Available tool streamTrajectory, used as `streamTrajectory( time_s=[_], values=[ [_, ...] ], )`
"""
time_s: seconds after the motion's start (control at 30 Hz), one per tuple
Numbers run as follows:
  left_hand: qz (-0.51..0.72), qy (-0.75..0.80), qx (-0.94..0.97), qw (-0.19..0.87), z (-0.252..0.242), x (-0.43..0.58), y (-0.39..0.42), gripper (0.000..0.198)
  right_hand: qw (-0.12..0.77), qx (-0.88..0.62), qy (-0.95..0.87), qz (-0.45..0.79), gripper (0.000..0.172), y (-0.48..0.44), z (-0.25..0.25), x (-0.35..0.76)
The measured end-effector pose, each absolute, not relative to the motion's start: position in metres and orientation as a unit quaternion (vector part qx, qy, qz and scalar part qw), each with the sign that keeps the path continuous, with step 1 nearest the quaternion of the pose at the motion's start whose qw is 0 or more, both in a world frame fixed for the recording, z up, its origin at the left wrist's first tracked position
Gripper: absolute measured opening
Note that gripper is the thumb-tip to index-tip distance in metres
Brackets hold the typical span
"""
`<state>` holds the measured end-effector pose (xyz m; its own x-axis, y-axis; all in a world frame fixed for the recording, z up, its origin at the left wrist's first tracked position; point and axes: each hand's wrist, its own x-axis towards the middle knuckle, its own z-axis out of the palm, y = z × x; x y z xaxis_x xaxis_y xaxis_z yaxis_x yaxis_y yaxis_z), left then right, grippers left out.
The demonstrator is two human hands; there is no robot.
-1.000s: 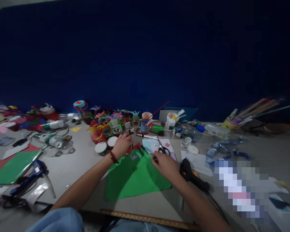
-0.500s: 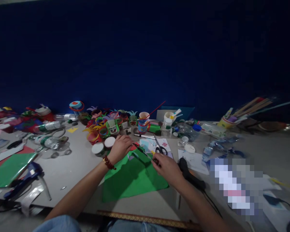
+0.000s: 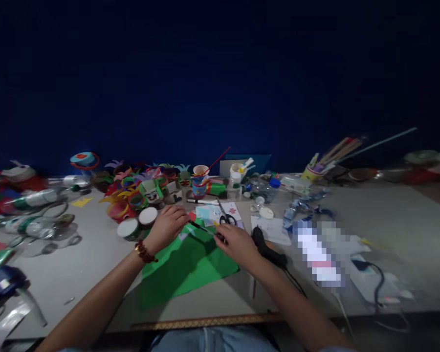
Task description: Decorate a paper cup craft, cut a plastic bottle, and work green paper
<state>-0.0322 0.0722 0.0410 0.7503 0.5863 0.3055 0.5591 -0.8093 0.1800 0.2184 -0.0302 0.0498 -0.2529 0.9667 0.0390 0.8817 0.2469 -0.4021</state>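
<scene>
A slim pen-like stick (image 3: 201, 227), dark at its left end and greyer towards the right, spans the gap between my two hands. The fingers of my left hand (image 3: 167, 226) are closed at its dark end. My right hand (image 3: 238, 243) pinches the other end, which its fingers partly hide. Below both hands lies a green sheet (image 3: 183, 274), with small pale pieces on it near my left fingers. Scissors (image 3: 227, 219) with black handles rest on printed white paper (image 3: 234, 209) just beyond my right hand.
A black glue gun (image 3: 266, 249) lies right of my right hand, a blue one (image 3: 5, 286) far left. White-lidded jars (image 3: 128, 229) stand by my left wrist. Behind are colourful paper-decorated cups (image 3: 121, 210), a blue cup (image 3: 200, 187), plastic bottles (image 3: 33, 226) and a cup of sticks (image 3: 313, 173).
The whole scene has shifted left in the view as my head turned right. Both hands keep their grip on the pen-like stick over the green sheet.
</scene>
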Motion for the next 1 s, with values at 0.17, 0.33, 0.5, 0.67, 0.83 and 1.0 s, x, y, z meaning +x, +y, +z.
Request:
streamTrajectory(
  time_s=[0.17, 0.33, 0.5, 0.67, 0.83, 1.0],
  values=[
    [0.198, 0.290, 0.935, 0.049, 0.042, -0.035, 0.072, 0.021, 0.151, -0.587, -0.780, 0.153, 0.010, -0.025, 0.056, 0.220],
    [0.198, 0.239, 0.948, 0.062, 0.049, -0.040, 0.068, 0.021, 0.153, -0.554, -0.800, 0.172, 0.014, -0.018, 0.061, 0.223],
    [0.226, 0.197, 0.952, 0.066, 0.061, -0.044, 0.061, 0.019, 0.160, -0.524, -0.815, 0.188, 0.018, -0.017, 0.065, 0.225],
    [0.213, 0.190, 0.956, 0.071, 0.070, -0.041, 0.050, 0.020, 0.173, -0.503, -0.824, 0.194, 0.018, -0.021, 0.057, 0.223],
    [0.174, 0.288, 0.941, 0.041, 0.056, -0.039, 0.069, 0.019, 0.206, -0.561, -0.787, 0.157, 0.020, -0.009, 0.042, 0.218],
    [0.179, 0.397, 0.900, -0.004, 0.034, -0.051, 0.104, 0.023, 0.210, -0.613, -0.756, 0.088, 0.035, -0.004, 0.037, 0.217]
  ],
)
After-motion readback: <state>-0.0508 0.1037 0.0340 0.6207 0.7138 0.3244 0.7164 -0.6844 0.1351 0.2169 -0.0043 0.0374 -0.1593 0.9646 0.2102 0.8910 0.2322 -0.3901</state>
